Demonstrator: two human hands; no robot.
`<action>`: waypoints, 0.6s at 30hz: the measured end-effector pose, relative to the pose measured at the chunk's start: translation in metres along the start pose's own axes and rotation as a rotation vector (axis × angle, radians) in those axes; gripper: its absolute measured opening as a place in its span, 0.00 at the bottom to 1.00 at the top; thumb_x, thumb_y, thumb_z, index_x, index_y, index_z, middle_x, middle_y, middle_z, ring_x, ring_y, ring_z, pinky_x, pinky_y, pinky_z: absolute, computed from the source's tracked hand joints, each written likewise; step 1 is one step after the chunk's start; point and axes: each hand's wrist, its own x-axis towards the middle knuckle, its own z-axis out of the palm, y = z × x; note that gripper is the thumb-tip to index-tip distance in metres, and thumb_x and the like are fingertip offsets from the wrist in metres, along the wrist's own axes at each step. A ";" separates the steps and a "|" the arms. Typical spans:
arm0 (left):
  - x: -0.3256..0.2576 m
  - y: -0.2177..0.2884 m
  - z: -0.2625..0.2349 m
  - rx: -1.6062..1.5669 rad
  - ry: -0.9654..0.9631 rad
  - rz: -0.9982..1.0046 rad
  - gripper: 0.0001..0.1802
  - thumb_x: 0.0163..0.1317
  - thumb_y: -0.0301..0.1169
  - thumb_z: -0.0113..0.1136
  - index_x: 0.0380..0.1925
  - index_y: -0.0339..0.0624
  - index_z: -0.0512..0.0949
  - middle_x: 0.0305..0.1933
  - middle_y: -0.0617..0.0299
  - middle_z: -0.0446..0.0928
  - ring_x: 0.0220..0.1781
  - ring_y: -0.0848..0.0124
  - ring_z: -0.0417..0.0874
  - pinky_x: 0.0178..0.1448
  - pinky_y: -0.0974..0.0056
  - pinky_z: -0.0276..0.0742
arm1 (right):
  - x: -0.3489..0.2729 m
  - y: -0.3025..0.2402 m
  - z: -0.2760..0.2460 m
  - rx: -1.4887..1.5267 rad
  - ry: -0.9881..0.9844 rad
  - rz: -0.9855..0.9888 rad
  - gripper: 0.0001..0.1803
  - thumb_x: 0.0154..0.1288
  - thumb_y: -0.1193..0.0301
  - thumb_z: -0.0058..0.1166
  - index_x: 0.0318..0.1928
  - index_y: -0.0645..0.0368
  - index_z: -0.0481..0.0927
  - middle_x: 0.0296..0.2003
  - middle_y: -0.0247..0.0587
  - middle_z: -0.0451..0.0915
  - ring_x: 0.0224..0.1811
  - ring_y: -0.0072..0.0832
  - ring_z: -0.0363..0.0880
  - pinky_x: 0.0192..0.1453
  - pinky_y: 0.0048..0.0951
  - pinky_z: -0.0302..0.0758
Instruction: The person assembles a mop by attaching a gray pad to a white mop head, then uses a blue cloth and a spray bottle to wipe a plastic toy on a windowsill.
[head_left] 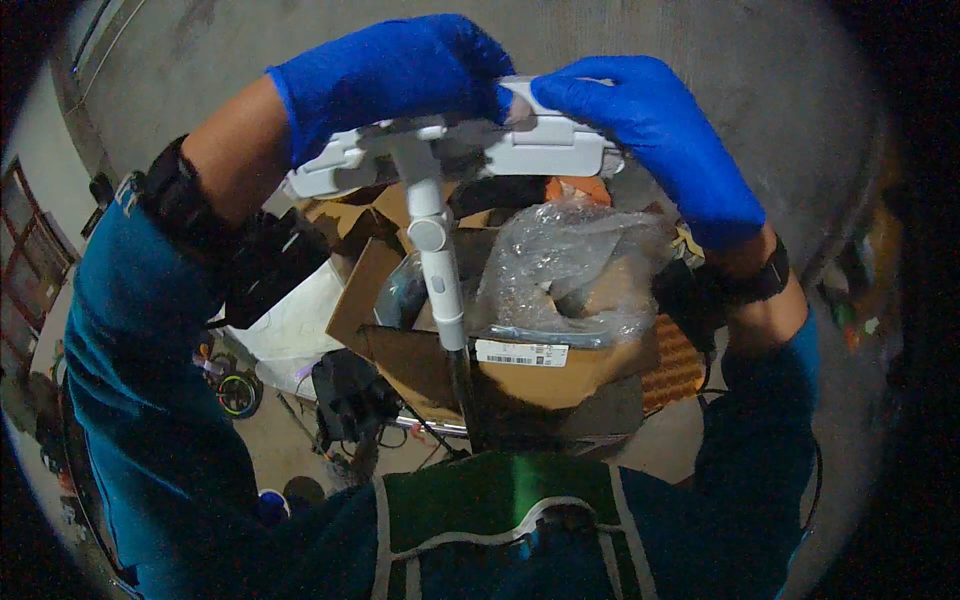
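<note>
A white T-shaped device (428, 234), with a long flat head and a jointed stem, is held up in front of me; it may be a lamp. My left hand (400, 80), in a blue glove, curls over the top of the head near its middle, fingertips mostly hidden. My right hand (650, 130), also gloved in blue, closes on the upper edge of the head's right part (545, 148). The stem slants down toward my body, where a dark cable or rod (463, 385) continues from its lower end.
Below the device stands an open cardboard box (540, 390) with clear bubble wrap (575, 265) bulging out. An orange-brown ridged piece (675, 365) lies right of it. A black bag-like item (350, 395), white sheeting (290, 325) and coiled cables (238, 395) lie at left. A grey wall (780, 110) rises beyond.
</note>
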 end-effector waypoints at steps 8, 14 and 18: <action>-0.017 0.013 -0.006 -0.079 0.016 -0.110 0.24 0.55 0.46 0.63 0.43 0.39 0.80 0.43 0.54 0.81 0.44 0.65 0.81 0.53 0.63 0.73 | 0.000 0.005 -0.009 -0.218 -0.033 -0.395 0.19 0.64 0.58 0.52 0.45 0.61 0.82 0.34 0.38 0.82 0.38 0.21 0.77 0.45 0.22 0.71; -0.012 0.011 -0.010 -0.087 -0.035 0.029 0.18 0.56 0.42 0.58 0.41 0.42 0.82 0.39 0.54 0.82 0.38 0.60 0.80 0.49 0.58 0.74 | -0.001 -0.002 -0.005 -0.068 -0.063 0.045 0.17 0.65 0.60 0.51 0.40 0.63 0.82 0.31 0.38 0.81 0.35 0.19 0.77 0.42 0.24 0.72; -0.008 0.012 -0.005 -0.069 -0.041 0.008 0.22 0.57 0.48 0.61 0.37 0.38 0.82 0.29 0.62 0.82 0.32 0.75 0.79 0.41 0.66 0.75 | -0.007 -0.006 0.003 0.072 0.046 -0.040 0.17 0.65 0.61 0.52 0.38 0.66 0.82 0.30 0.38 0.82 0.33 0.19 0.76 0.39 0.24 0.72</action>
